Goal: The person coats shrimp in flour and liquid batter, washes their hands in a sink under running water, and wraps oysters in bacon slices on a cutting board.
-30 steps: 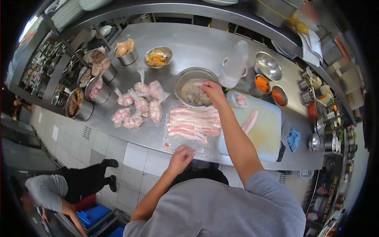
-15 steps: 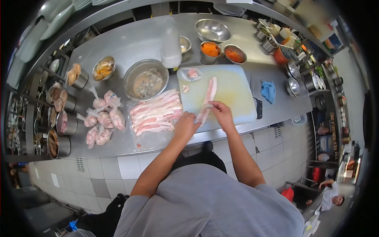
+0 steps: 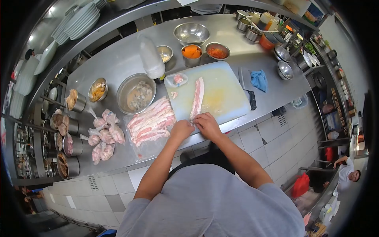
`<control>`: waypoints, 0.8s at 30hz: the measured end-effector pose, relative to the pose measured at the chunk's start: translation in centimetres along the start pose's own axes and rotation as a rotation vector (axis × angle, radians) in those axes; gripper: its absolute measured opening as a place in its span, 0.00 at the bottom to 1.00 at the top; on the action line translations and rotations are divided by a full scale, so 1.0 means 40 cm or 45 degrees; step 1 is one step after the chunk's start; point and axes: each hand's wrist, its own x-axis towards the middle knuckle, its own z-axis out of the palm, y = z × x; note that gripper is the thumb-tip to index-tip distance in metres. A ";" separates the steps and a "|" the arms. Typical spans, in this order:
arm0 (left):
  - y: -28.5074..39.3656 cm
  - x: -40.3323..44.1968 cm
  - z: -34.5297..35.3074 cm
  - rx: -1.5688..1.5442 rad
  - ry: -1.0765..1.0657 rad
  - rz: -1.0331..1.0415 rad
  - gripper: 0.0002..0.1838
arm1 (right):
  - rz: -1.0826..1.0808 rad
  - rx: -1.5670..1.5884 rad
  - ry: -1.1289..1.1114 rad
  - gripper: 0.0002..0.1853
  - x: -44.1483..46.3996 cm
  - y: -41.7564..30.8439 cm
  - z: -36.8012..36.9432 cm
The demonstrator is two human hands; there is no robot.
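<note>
A single strip of raw bacon (image 3: 197,94) lies lengthwise on the pale cutting board (image 3: 225,87). Both my hands meet at its near end, by the board's front edge. My left hand (image 3: 182,129) is closed with its fingertips pinching that end, and my right hand (image 3: 208,125) pinches it from the other side. Fingers cover whatever is between them. Left of the board, several more bacon strips (image 3: 152,120) are laid side by side on a plastic sheet. A small clear tray of pinkish meat (image 3: 178,79) rests on the board's far left corner, with a loose meat piece (image 3: 173,94) below it.
A knife (image 3: 252,98) and blue cloth (image 3: 259,80) lie right of the board. Leftward are a metal bowl with greyish pieces in liquid (image 3: 136,94) and several bagged meat portions (image 3: 106,136). Bowls of orange slices (image 3: 191,51) and orange shreds (image 3: 217,51) stand behind.
My right hand has come down from the middle of the bacon strip to its near end, beside my left hand. The camera view has shifted and turned slightly.
</note>
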 end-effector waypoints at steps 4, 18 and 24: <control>-0.006 -0.011 -0.004 -0.702 -0.036 -0.187 0.12 | 0.027 -0.027 0.009 0.14 -0.009 -0.012 0.007; 0.010 0.015 -0.039 -1.300 0.082 -0.041 0.08 | 0.442 0.177 -0.232 0.08 0.059 0.026 0.000; -0.010 0.002 -0.056 -0.203 0.240 0.573 0.13 | 0.625 0.364 -0.324 0.09 0.092 0.036 -0.019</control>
